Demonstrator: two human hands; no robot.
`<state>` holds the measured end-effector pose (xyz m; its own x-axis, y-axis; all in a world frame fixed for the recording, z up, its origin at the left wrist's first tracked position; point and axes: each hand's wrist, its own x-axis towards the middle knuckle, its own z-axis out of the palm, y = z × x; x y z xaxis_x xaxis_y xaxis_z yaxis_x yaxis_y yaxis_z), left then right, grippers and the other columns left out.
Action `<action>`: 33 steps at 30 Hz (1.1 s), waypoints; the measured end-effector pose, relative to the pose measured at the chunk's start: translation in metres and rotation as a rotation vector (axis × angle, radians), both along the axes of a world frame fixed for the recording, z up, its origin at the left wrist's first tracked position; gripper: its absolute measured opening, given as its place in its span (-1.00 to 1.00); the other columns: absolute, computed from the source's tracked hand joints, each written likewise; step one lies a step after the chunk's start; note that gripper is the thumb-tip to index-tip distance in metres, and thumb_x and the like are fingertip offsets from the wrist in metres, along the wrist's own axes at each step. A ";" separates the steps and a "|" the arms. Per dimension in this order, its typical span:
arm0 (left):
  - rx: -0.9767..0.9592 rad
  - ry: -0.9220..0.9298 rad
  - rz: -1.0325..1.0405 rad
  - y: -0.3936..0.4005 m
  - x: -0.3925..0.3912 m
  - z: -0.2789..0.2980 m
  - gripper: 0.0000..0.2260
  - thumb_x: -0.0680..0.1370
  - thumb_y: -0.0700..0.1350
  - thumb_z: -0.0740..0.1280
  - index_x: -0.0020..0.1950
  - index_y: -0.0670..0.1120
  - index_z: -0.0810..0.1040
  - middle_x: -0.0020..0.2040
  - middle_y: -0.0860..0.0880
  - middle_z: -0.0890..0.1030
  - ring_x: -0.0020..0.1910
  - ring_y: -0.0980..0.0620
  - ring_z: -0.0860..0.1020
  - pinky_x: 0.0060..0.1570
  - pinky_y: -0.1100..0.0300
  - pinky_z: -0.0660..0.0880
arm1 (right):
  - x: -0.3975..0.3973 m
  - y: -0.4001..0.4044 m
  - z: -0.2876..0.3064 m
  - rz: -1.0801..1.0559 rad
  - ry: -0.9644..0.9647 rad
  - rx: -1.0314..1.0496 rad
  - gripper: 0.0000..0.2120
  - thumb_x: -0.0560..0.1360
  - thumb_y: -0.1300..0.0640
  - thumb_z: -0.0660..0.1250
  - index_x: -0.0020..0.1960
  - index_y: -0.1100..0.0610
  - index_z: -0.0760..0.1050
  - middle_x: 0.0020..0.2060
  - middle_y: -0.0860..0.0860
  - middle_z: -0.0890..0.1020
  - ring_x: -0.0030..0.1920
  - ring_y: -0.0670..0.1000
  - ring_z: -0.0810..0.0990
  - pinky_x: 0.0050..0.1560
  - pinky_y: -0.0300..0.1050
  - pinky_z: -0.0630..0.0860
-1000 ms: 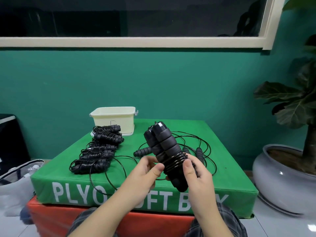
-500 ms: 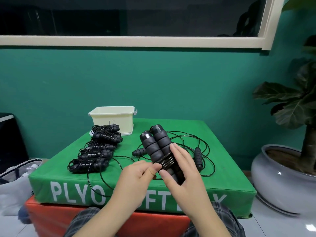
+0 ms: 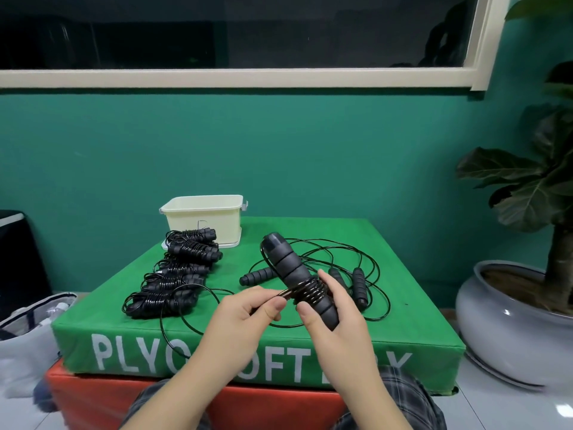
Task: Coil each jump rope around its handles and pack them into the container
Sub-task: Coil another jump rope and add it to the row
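Note:
My right hand grips a pair of black foam jump-rope handles, held tilted above the green box, with several turns of thin black cord wound around their middle. My left hand pinches the loose cord just left of the coil. The free cord loops down over the box's front edge. Several coiled jump ropes lie in a row at the left. A cream plastic container stands at the back left. Uncoiled ropes with black handles lie spread at the right.
The green plyo soft box sits on an orange one. A large grey plant pot stands close on the right. A white bag and a dark object lie on the floor at the left.
The handles have tilted and lowered. My right hand turned from flat fingers across the coil to a grip on the lower end. My left hand still pinches the cord.

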<state>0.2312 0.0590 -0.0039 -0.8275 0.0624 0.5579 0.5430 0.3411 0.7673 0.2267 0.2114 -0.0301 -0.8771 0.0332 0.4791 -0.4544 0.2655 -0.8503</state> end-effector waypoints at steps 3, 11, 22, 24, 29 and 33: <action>0.252 -0.173 -0.064 0.002 0.002 0.002 -0.78 0.40 -0.15 0.38 -0.34 0.15 0.69 -0.48 0.05 0.54 -0.57 0.22 0.31 -0.52 0.42 0.24 | 0.005 -0.004 0.002 0.048 -0.052 -0.124 -0.62 0.48 0.02 0.41 0.19 -0.29 0.37 0.18 -0.20 0.55 0.16 -0.28 0.50 0.09 -0.51 0.37; 0.368 -0.294 -0.014 -0.003 -0.011 -0.004 -0.86 0.47 -0.41 0.34 -0.18 -0.19 0.50 -0.50 0.04 0.49 -0.62 0.15 0.27 -0.59 0.35 0.21 | 0.006 0.000 0.007 0.134 -0.031 -0.284 -0.64 0.37 -0.08 0.38 0.16 -0.08 0.51 -0.04 -0.12 0.67 -0.01 -0.11 0.63 0.02 -0.14 0.59; 0.058 -0.352 -0.087 -0.007 -0.006 -0.007 -0.73 0.35 0.28 0.28 -0.36 0.12 0.54 -0.56 0.05 0.37 -0.55 0.13 0.23 -0.52 0.31 0.15 | 0.008 -0.006 0.008 0.222 -0.068 -0.491 -0.71 0.41 -0.02 0.30 0.09 0.05 0.55 -0.14 0.04 0.69 -0.20 0.04 0.66 -0.28 -0.09 0.60; 0.051 -0.299 -0.030 -0.009 -0.006 -0.006 -0.61 0.40 0.28 0.31 -0.47 0.04 0.41 -0.57 0.05 0.34 -0.55 0.13 0.22 -0.51 0.32 0.16 | 0.008 -0.006 0.009 0.199 -0.047 -0.443 -0.76 0.48 -0.08 0.33 0.10 -0.04 0.55 -0.10 -0.05 0.69 -0.14 -0.06 0.66 -0.19 -0.16 0.58; 0.000 -0.198 0.067 -0.005 -0.002 0.000 -0.65 0.34 0.17 0.31 -0.52 -0.02 0.40 -0.56 0.06 0.25 -0.54 0.16 0.17 -0.49 0.31 0.13 | 0.005 0.000 0.010 0.019 0.205 -0.170 -0.70 0.52 0.03 0.24 0.14 -0.31 0.54 0.12 -0.17 0.60 0.22 -0.15 0.52 0.20 -0.34 0.41; -0.055 -0.117 0.090 -0.003 0.002 0.007 -0.70 0.43 0.04 0.35 -0.53 0.17 0.51 -0.54 0.11 0.36 -0.51 0.16 0.30 -0.44 0.34 0.20 | 0.003 0.005 0.012 0.031 0.218 -0.085 -0.68 0.53 0.07 0.19 0.16 -0.26 0.55 0.17 -0.33 0.53 0.26 -0.24 0.46 0.23 -0.43 0.33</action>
<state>0.2336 0.0562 0.0034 -0.8904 0.0124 0.4549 0.4160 0.4274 0.8026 0.2300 0.2160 -0.0186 -0.7543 0.0564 0.6541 -0.6366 0.1805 -0.7498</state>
